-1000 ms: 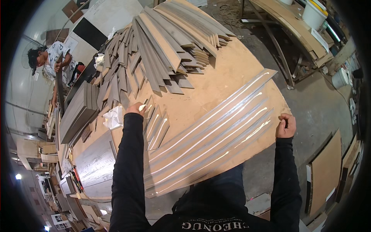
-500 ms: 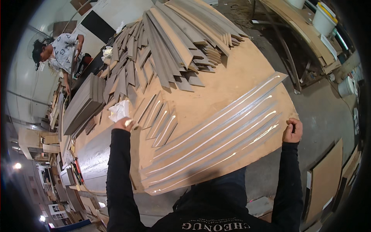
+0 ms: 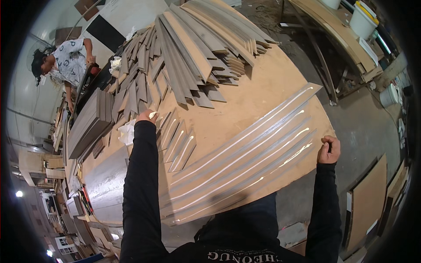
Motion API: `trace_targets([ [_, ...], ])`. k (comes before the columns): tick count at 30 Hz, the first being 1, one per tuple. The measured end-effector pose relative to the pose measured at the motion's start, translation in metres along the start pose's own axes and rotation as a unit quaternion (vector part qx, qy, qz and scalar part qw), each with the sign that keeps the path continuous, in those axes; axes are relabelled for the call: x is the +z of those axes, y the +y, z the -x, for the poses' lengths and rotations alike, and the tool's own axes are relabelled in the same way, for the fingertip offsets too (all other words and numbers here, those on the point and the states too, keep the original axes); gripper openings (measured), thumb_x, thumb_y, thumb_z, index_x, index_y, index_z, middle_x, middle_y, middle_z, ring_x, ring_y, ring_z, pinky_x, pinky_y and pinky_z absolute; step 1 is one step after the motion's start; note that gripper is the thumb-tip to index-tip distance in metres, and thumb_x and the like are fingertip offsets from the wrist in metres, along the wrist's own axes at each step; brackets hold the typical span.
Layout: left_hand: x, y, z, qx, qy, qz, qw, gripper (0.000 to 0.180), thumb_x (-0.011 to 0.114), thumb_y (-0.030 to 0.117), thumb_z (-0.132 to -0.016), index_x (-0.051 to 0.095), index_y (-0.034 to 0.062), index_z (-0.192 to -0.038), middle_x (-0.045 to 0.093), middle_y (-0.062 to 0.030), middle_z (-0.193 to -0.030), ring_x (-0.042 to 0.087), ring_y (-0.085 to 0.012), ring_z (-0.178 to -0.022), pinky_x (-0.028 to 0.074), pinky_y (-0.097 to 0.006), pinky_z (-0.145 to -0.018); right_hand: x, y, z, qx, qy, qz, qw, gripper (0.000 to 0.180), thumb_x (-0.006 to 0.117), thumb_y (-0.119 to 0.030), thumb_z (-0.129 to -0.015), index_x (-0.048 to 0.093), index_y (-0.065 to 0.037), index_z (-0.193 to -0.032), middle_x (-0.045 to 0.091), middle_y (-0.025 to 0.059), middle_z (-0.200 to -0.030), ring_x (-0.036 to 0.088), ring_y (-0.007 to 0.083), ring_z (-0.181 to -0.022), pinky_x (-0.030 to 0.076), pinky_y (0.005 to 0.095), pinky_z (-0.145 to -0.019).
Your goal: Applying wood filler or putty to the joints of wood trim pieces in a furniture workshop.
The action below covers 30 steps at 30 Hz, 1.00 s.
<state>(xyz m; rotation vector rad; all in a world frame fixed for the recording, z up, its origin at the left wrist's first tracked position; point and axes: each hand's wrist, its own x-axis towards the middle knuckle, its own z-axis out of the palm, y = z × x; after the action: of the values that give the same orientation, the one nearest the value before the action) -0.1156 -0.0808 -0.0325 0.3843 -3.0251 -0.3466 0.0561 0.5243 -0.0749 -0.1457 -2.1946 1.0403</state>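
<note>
My left hand (image 3: 147,116) is closed around a small whitish thing (image 3: 152,115) that I cannot make out, above the short slant-ended strips (image 3: 183,147). Beads of white glue run along those strips. Crumpled white paper (image 3: 127,132) lies beside my left forearm. Several long grey-brown strips (image 3: 245,147), also lined with white glue, lie side by side across the near part of the board table (image 3: 245,103). Past their right ends, my right hand (image 3: 329,150) is curled into a loose fist at the table's edge, with nothing visible in it.
Loose trim pieces (image 3: 184,57) are heaped at the far side, with a stack of grey boards (image 3: 91,122) at left. A co-worker (image 3: 66,65) bends over a surface at far left. White buckets (image 3: 363,19) and leaning panels (image 3: 368,197) stand on the right.
My left hand has moved farther away, leaving the crumpled paper beside my forearm. My right fist stays at the table edge. The whole view has shifted slightly.
</note>
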Motion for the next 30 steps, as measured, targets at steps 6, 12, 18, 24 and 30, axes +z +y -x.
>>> trace_targets([
  [6,-0.003,-0.021,0.014,-0.006,-0.011,-0.078,0.997,0.028,0.066,0.038,-0.075,0.067,0.0126,-0.086,0.065,-0.0138,-0.08,0.062,-0.0333,-0.077,0.048,-0.041,-0.067,0.0,-0.004,-0.002,-0.014,-0.002,0.021,1.0,0.015,0.045,-0.002,-0.075,0.056,0.0,-0.085,0.055,0.0116,-0.078,0.057,0.0215,-0.069,0.046,0.0294,-0.066],
  [12,-0.018,-0.05,0.045,-0.001,-0.036,-0.07,0.997,0.025,0.065,0.037,-0.076,0.066,0.0149,-0.087,0.065,-0.0123,-0.082,0.062,-0.0325,-0.078,0.048,-0.042,-0.067,0.002,-0.004,-0.001,0.002,0.004,-0.001,1.0,0.014,0.046,-0.004,-0.076,0.057,0.0,-0.085,0.055,0.0108,-0.078,0.056,0.0217,-0.07,0.045,0.0296,-0.067],
  [18,-0.021,-0.096,0.073,-0.05,-0.059,-0.085,0.993,0.025,0.067,0.034,-0.075,0.066,0.012,-0.087,0.065,-0.0127,-0.081,0.062,-0.0319,-0.077,0.048,-0.039,-0.068,0.0,-0.004,-0.001,-0.017,-0.005,0.03,0.999,0.014,0.046,-0.004,-0.077,0.057,-0.001,-0.084,0.055,0.0107,-0.079,0.055,0.0208,-0.071,0.045,0.0293,-0.067],
  [24,-0.01,-0.197,0.089,-0.016,-0.018,-0.035,0.999,0.033,0.067,0.04,-0.075,0.067,0.0121,-0.092,0.066,-0.0115,-0.092,0.062,-0.0302,-0.088,0.048,-0.04,-0.077,0.002,0.004,0.001,-0.018,0.006,0.085,0.996,0.017,0.047,0.004,-0.071,0.059,-0.003,-0.081,0.058,0.0102,-0.081,0.057,0.0236,-0.078,0.046,0.031,-0.073],
  [30,-0.012,-0.205,0.195,-0.101,-0.232,0.808,0.532,0.045,0.036,0.053,-0.089,0.051,0.0179,-0.113,0.059,-0.0059,-0.075,0.055,-0.0239,-0.056,0.044,-0.038,-0.045,0.001,0.009,-0.001,-0.065,0.026,0.14,0.988,0.014,0.055,-0.001,-0.067,0.06,-0.007,-0.079,0.061,0.0104,-0.079,0.057,0.0297,-0.074,0.046,0.0372,-0.069],
])
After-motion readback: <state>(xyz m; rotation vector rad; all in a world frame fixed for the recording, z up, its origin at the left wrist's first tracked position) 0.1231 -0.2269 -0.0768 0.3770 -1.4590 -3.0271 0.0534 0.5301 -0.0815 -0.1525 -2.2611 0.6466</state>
